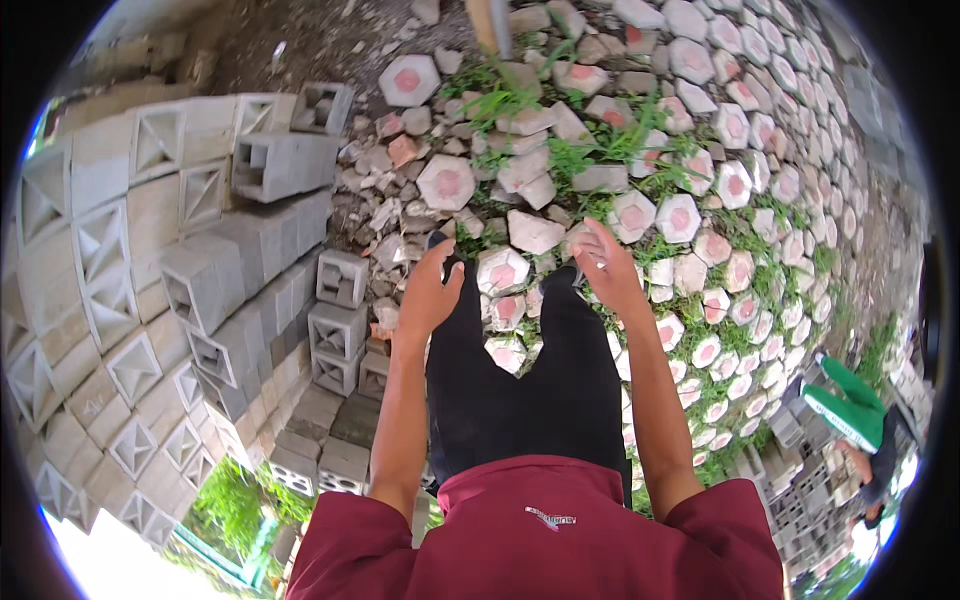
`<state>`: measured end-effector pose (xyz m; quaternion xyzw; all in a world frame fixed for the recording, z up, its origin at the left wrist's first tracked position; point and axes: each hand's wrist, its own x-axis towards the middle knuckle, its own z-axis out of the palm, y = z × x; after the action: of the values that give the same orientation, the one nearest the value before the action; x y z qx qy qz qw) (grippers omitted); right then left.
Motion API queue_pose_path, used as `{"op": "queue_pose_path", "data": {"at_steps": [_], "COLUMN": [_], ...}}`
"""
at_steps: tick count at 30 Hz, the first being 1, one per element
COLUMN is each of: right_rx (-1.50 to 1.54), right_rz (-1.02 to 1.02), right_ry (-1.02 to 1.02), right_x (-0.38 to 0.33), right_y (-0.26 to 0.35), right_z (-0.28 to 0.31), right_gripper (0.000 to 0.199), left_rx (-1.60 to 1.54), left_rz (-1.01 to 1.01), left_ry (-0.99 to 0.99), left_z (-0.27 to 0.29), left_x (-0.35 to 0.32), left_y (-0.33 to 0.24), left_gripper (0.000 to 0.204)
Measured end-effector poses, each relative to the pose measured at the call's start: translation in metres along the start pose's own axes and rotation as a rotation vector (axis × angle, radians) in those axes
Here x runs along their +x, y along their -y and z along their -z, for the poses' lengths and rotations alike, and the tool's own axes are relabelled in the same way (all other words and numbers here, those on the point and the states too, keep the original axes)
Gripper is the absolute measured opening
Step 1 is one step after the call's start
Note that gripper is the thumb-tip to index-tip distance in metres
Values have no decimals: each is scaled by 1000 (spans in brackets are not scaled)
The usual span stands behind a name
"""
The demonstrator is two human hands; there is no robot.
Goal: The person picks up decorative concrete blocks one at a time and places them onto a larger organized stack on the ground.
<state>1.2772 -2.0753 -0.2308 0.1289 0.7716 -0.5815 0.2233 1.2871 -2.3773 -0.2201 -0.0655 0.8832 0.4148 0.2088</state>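
My left hand (428, 290) hangs in front of me, fingers loosely apart, holding nothing, above rubble and a hexagonal paving block (502, 270) with a pink centre. My right hand (608, 268) is also empty, fingers spread, over the grass-grown hexagonal blocks. Both arms reach forward over my black trousers (520, 380) and dark red shirt. The nearest stacked grey ventilation block (342, 277) lies just left of my left hand.
A tall stack of grey patterned concrete blocks (150, 250) fills the left. Broken pieces (385, 215) litter the ground ahead. Hexagonal pavers (740, 180) with grass stretch right. A person in green (850, 410) bends over blocks at the lower right.
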Motion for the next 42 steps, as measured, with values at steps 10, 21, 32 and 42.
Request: {"op": "queue_pose_path", "data": {"at_steps": [10,21,32,42], "right_rx": [-119,147,140,248], "right_rz": [-9,64,47,37], "right_ry": [-444,-911,-849,-1104], "right_x": [-170,-205,-148,-114], "right_y": [-23,7,40,27], "right_z": [226,335,468,630], "right_gripper": [55,44,40,36], "left_rx": [-8,33,-161,109], "left_rz": [-432,-667,-551,-745], "left_ry": [432,551,633,718], "left_z": [-154,-218,-311,-383], "left_x": [4,43,143,231], "left_y": [-281,-427,-538,-715], "left_gripper": [39,32,28,31]}}
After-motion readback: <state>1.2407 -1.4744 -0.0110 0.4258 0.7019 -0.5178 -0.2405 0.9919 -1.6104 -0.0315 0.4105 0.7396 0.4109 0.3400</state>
